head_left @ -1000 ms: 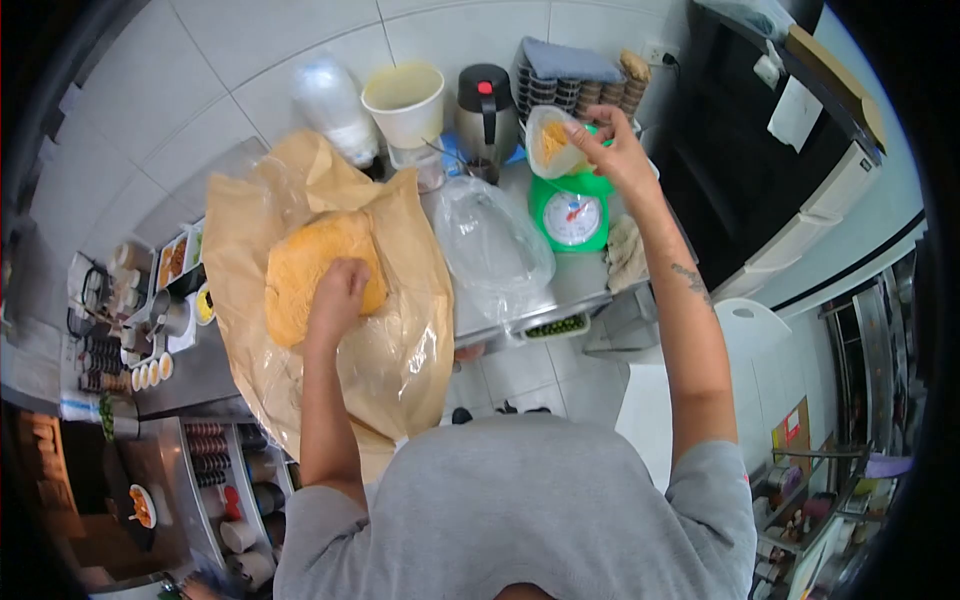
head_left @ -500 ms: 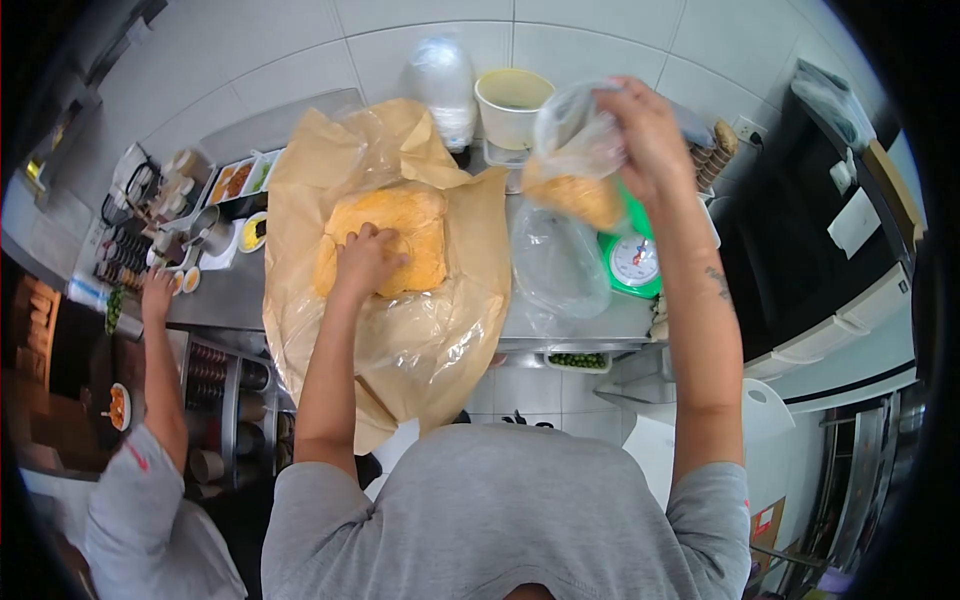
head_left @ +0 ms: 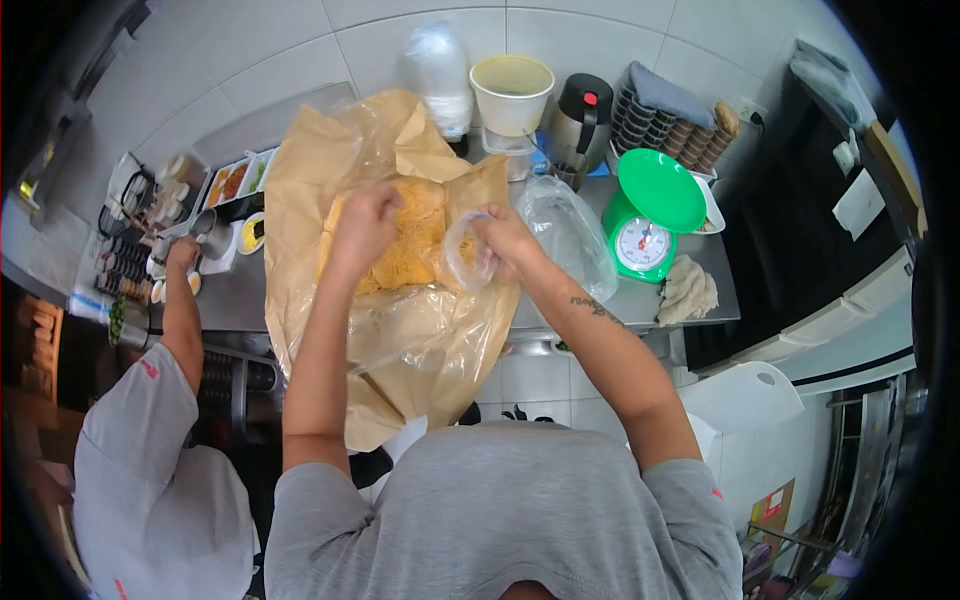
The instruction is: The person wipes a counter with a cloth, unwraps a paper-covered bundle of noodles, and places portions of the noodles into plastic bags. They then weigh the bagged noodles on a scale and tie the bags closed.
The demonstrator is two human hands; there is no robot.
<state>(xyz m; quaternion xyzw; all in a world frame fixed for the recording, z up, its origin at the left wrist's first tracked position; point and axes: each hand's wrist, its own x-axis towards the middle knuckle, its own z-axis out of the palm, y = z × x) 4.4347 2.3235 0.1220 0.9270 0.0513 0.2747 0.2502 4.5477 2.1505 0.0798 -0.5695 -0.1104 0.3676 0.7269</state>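
A block of thin orange-yellow noodle-like food (head_left: pixel 410 250) lies on brown paper (head_left: pixel 300 215) with clear plastic over it. Above the block's upper left part is my left hand (head_left: pixel 368 225), its fingers curled in and blurred; whether they hold anything is hidden. My right hand (head_left: pixel 503 240) pinches the rim of a small clear plastic bag (head_left: pixel 468 262) at the block's right edge, with some orange food showing through it. To the right, a larger clear bag (head_left: pixel 570 235) lies on the metal counter, beside a green scale (head_left: pixel 643 245) with a round green pan.
Behind stand a wrapped stack (head_left: pixel 440 85), a white tub (head_left: pixel 511 95), a steel thermos (head_left: pixel 580 125) and stacked bowls (head_left: pixel 640 125). A cloth (head_left: pixel 687 290) lies by the scale. At left, a co-worker's hand (head_left: pixel 183 254) is near small dishes and a food tray (head_left: pixel 235 182).
My right hand has come down and left from over the scale with the small bag. My left hand has risen slightly from the block and curled. The co-worker's arm has shifted right.
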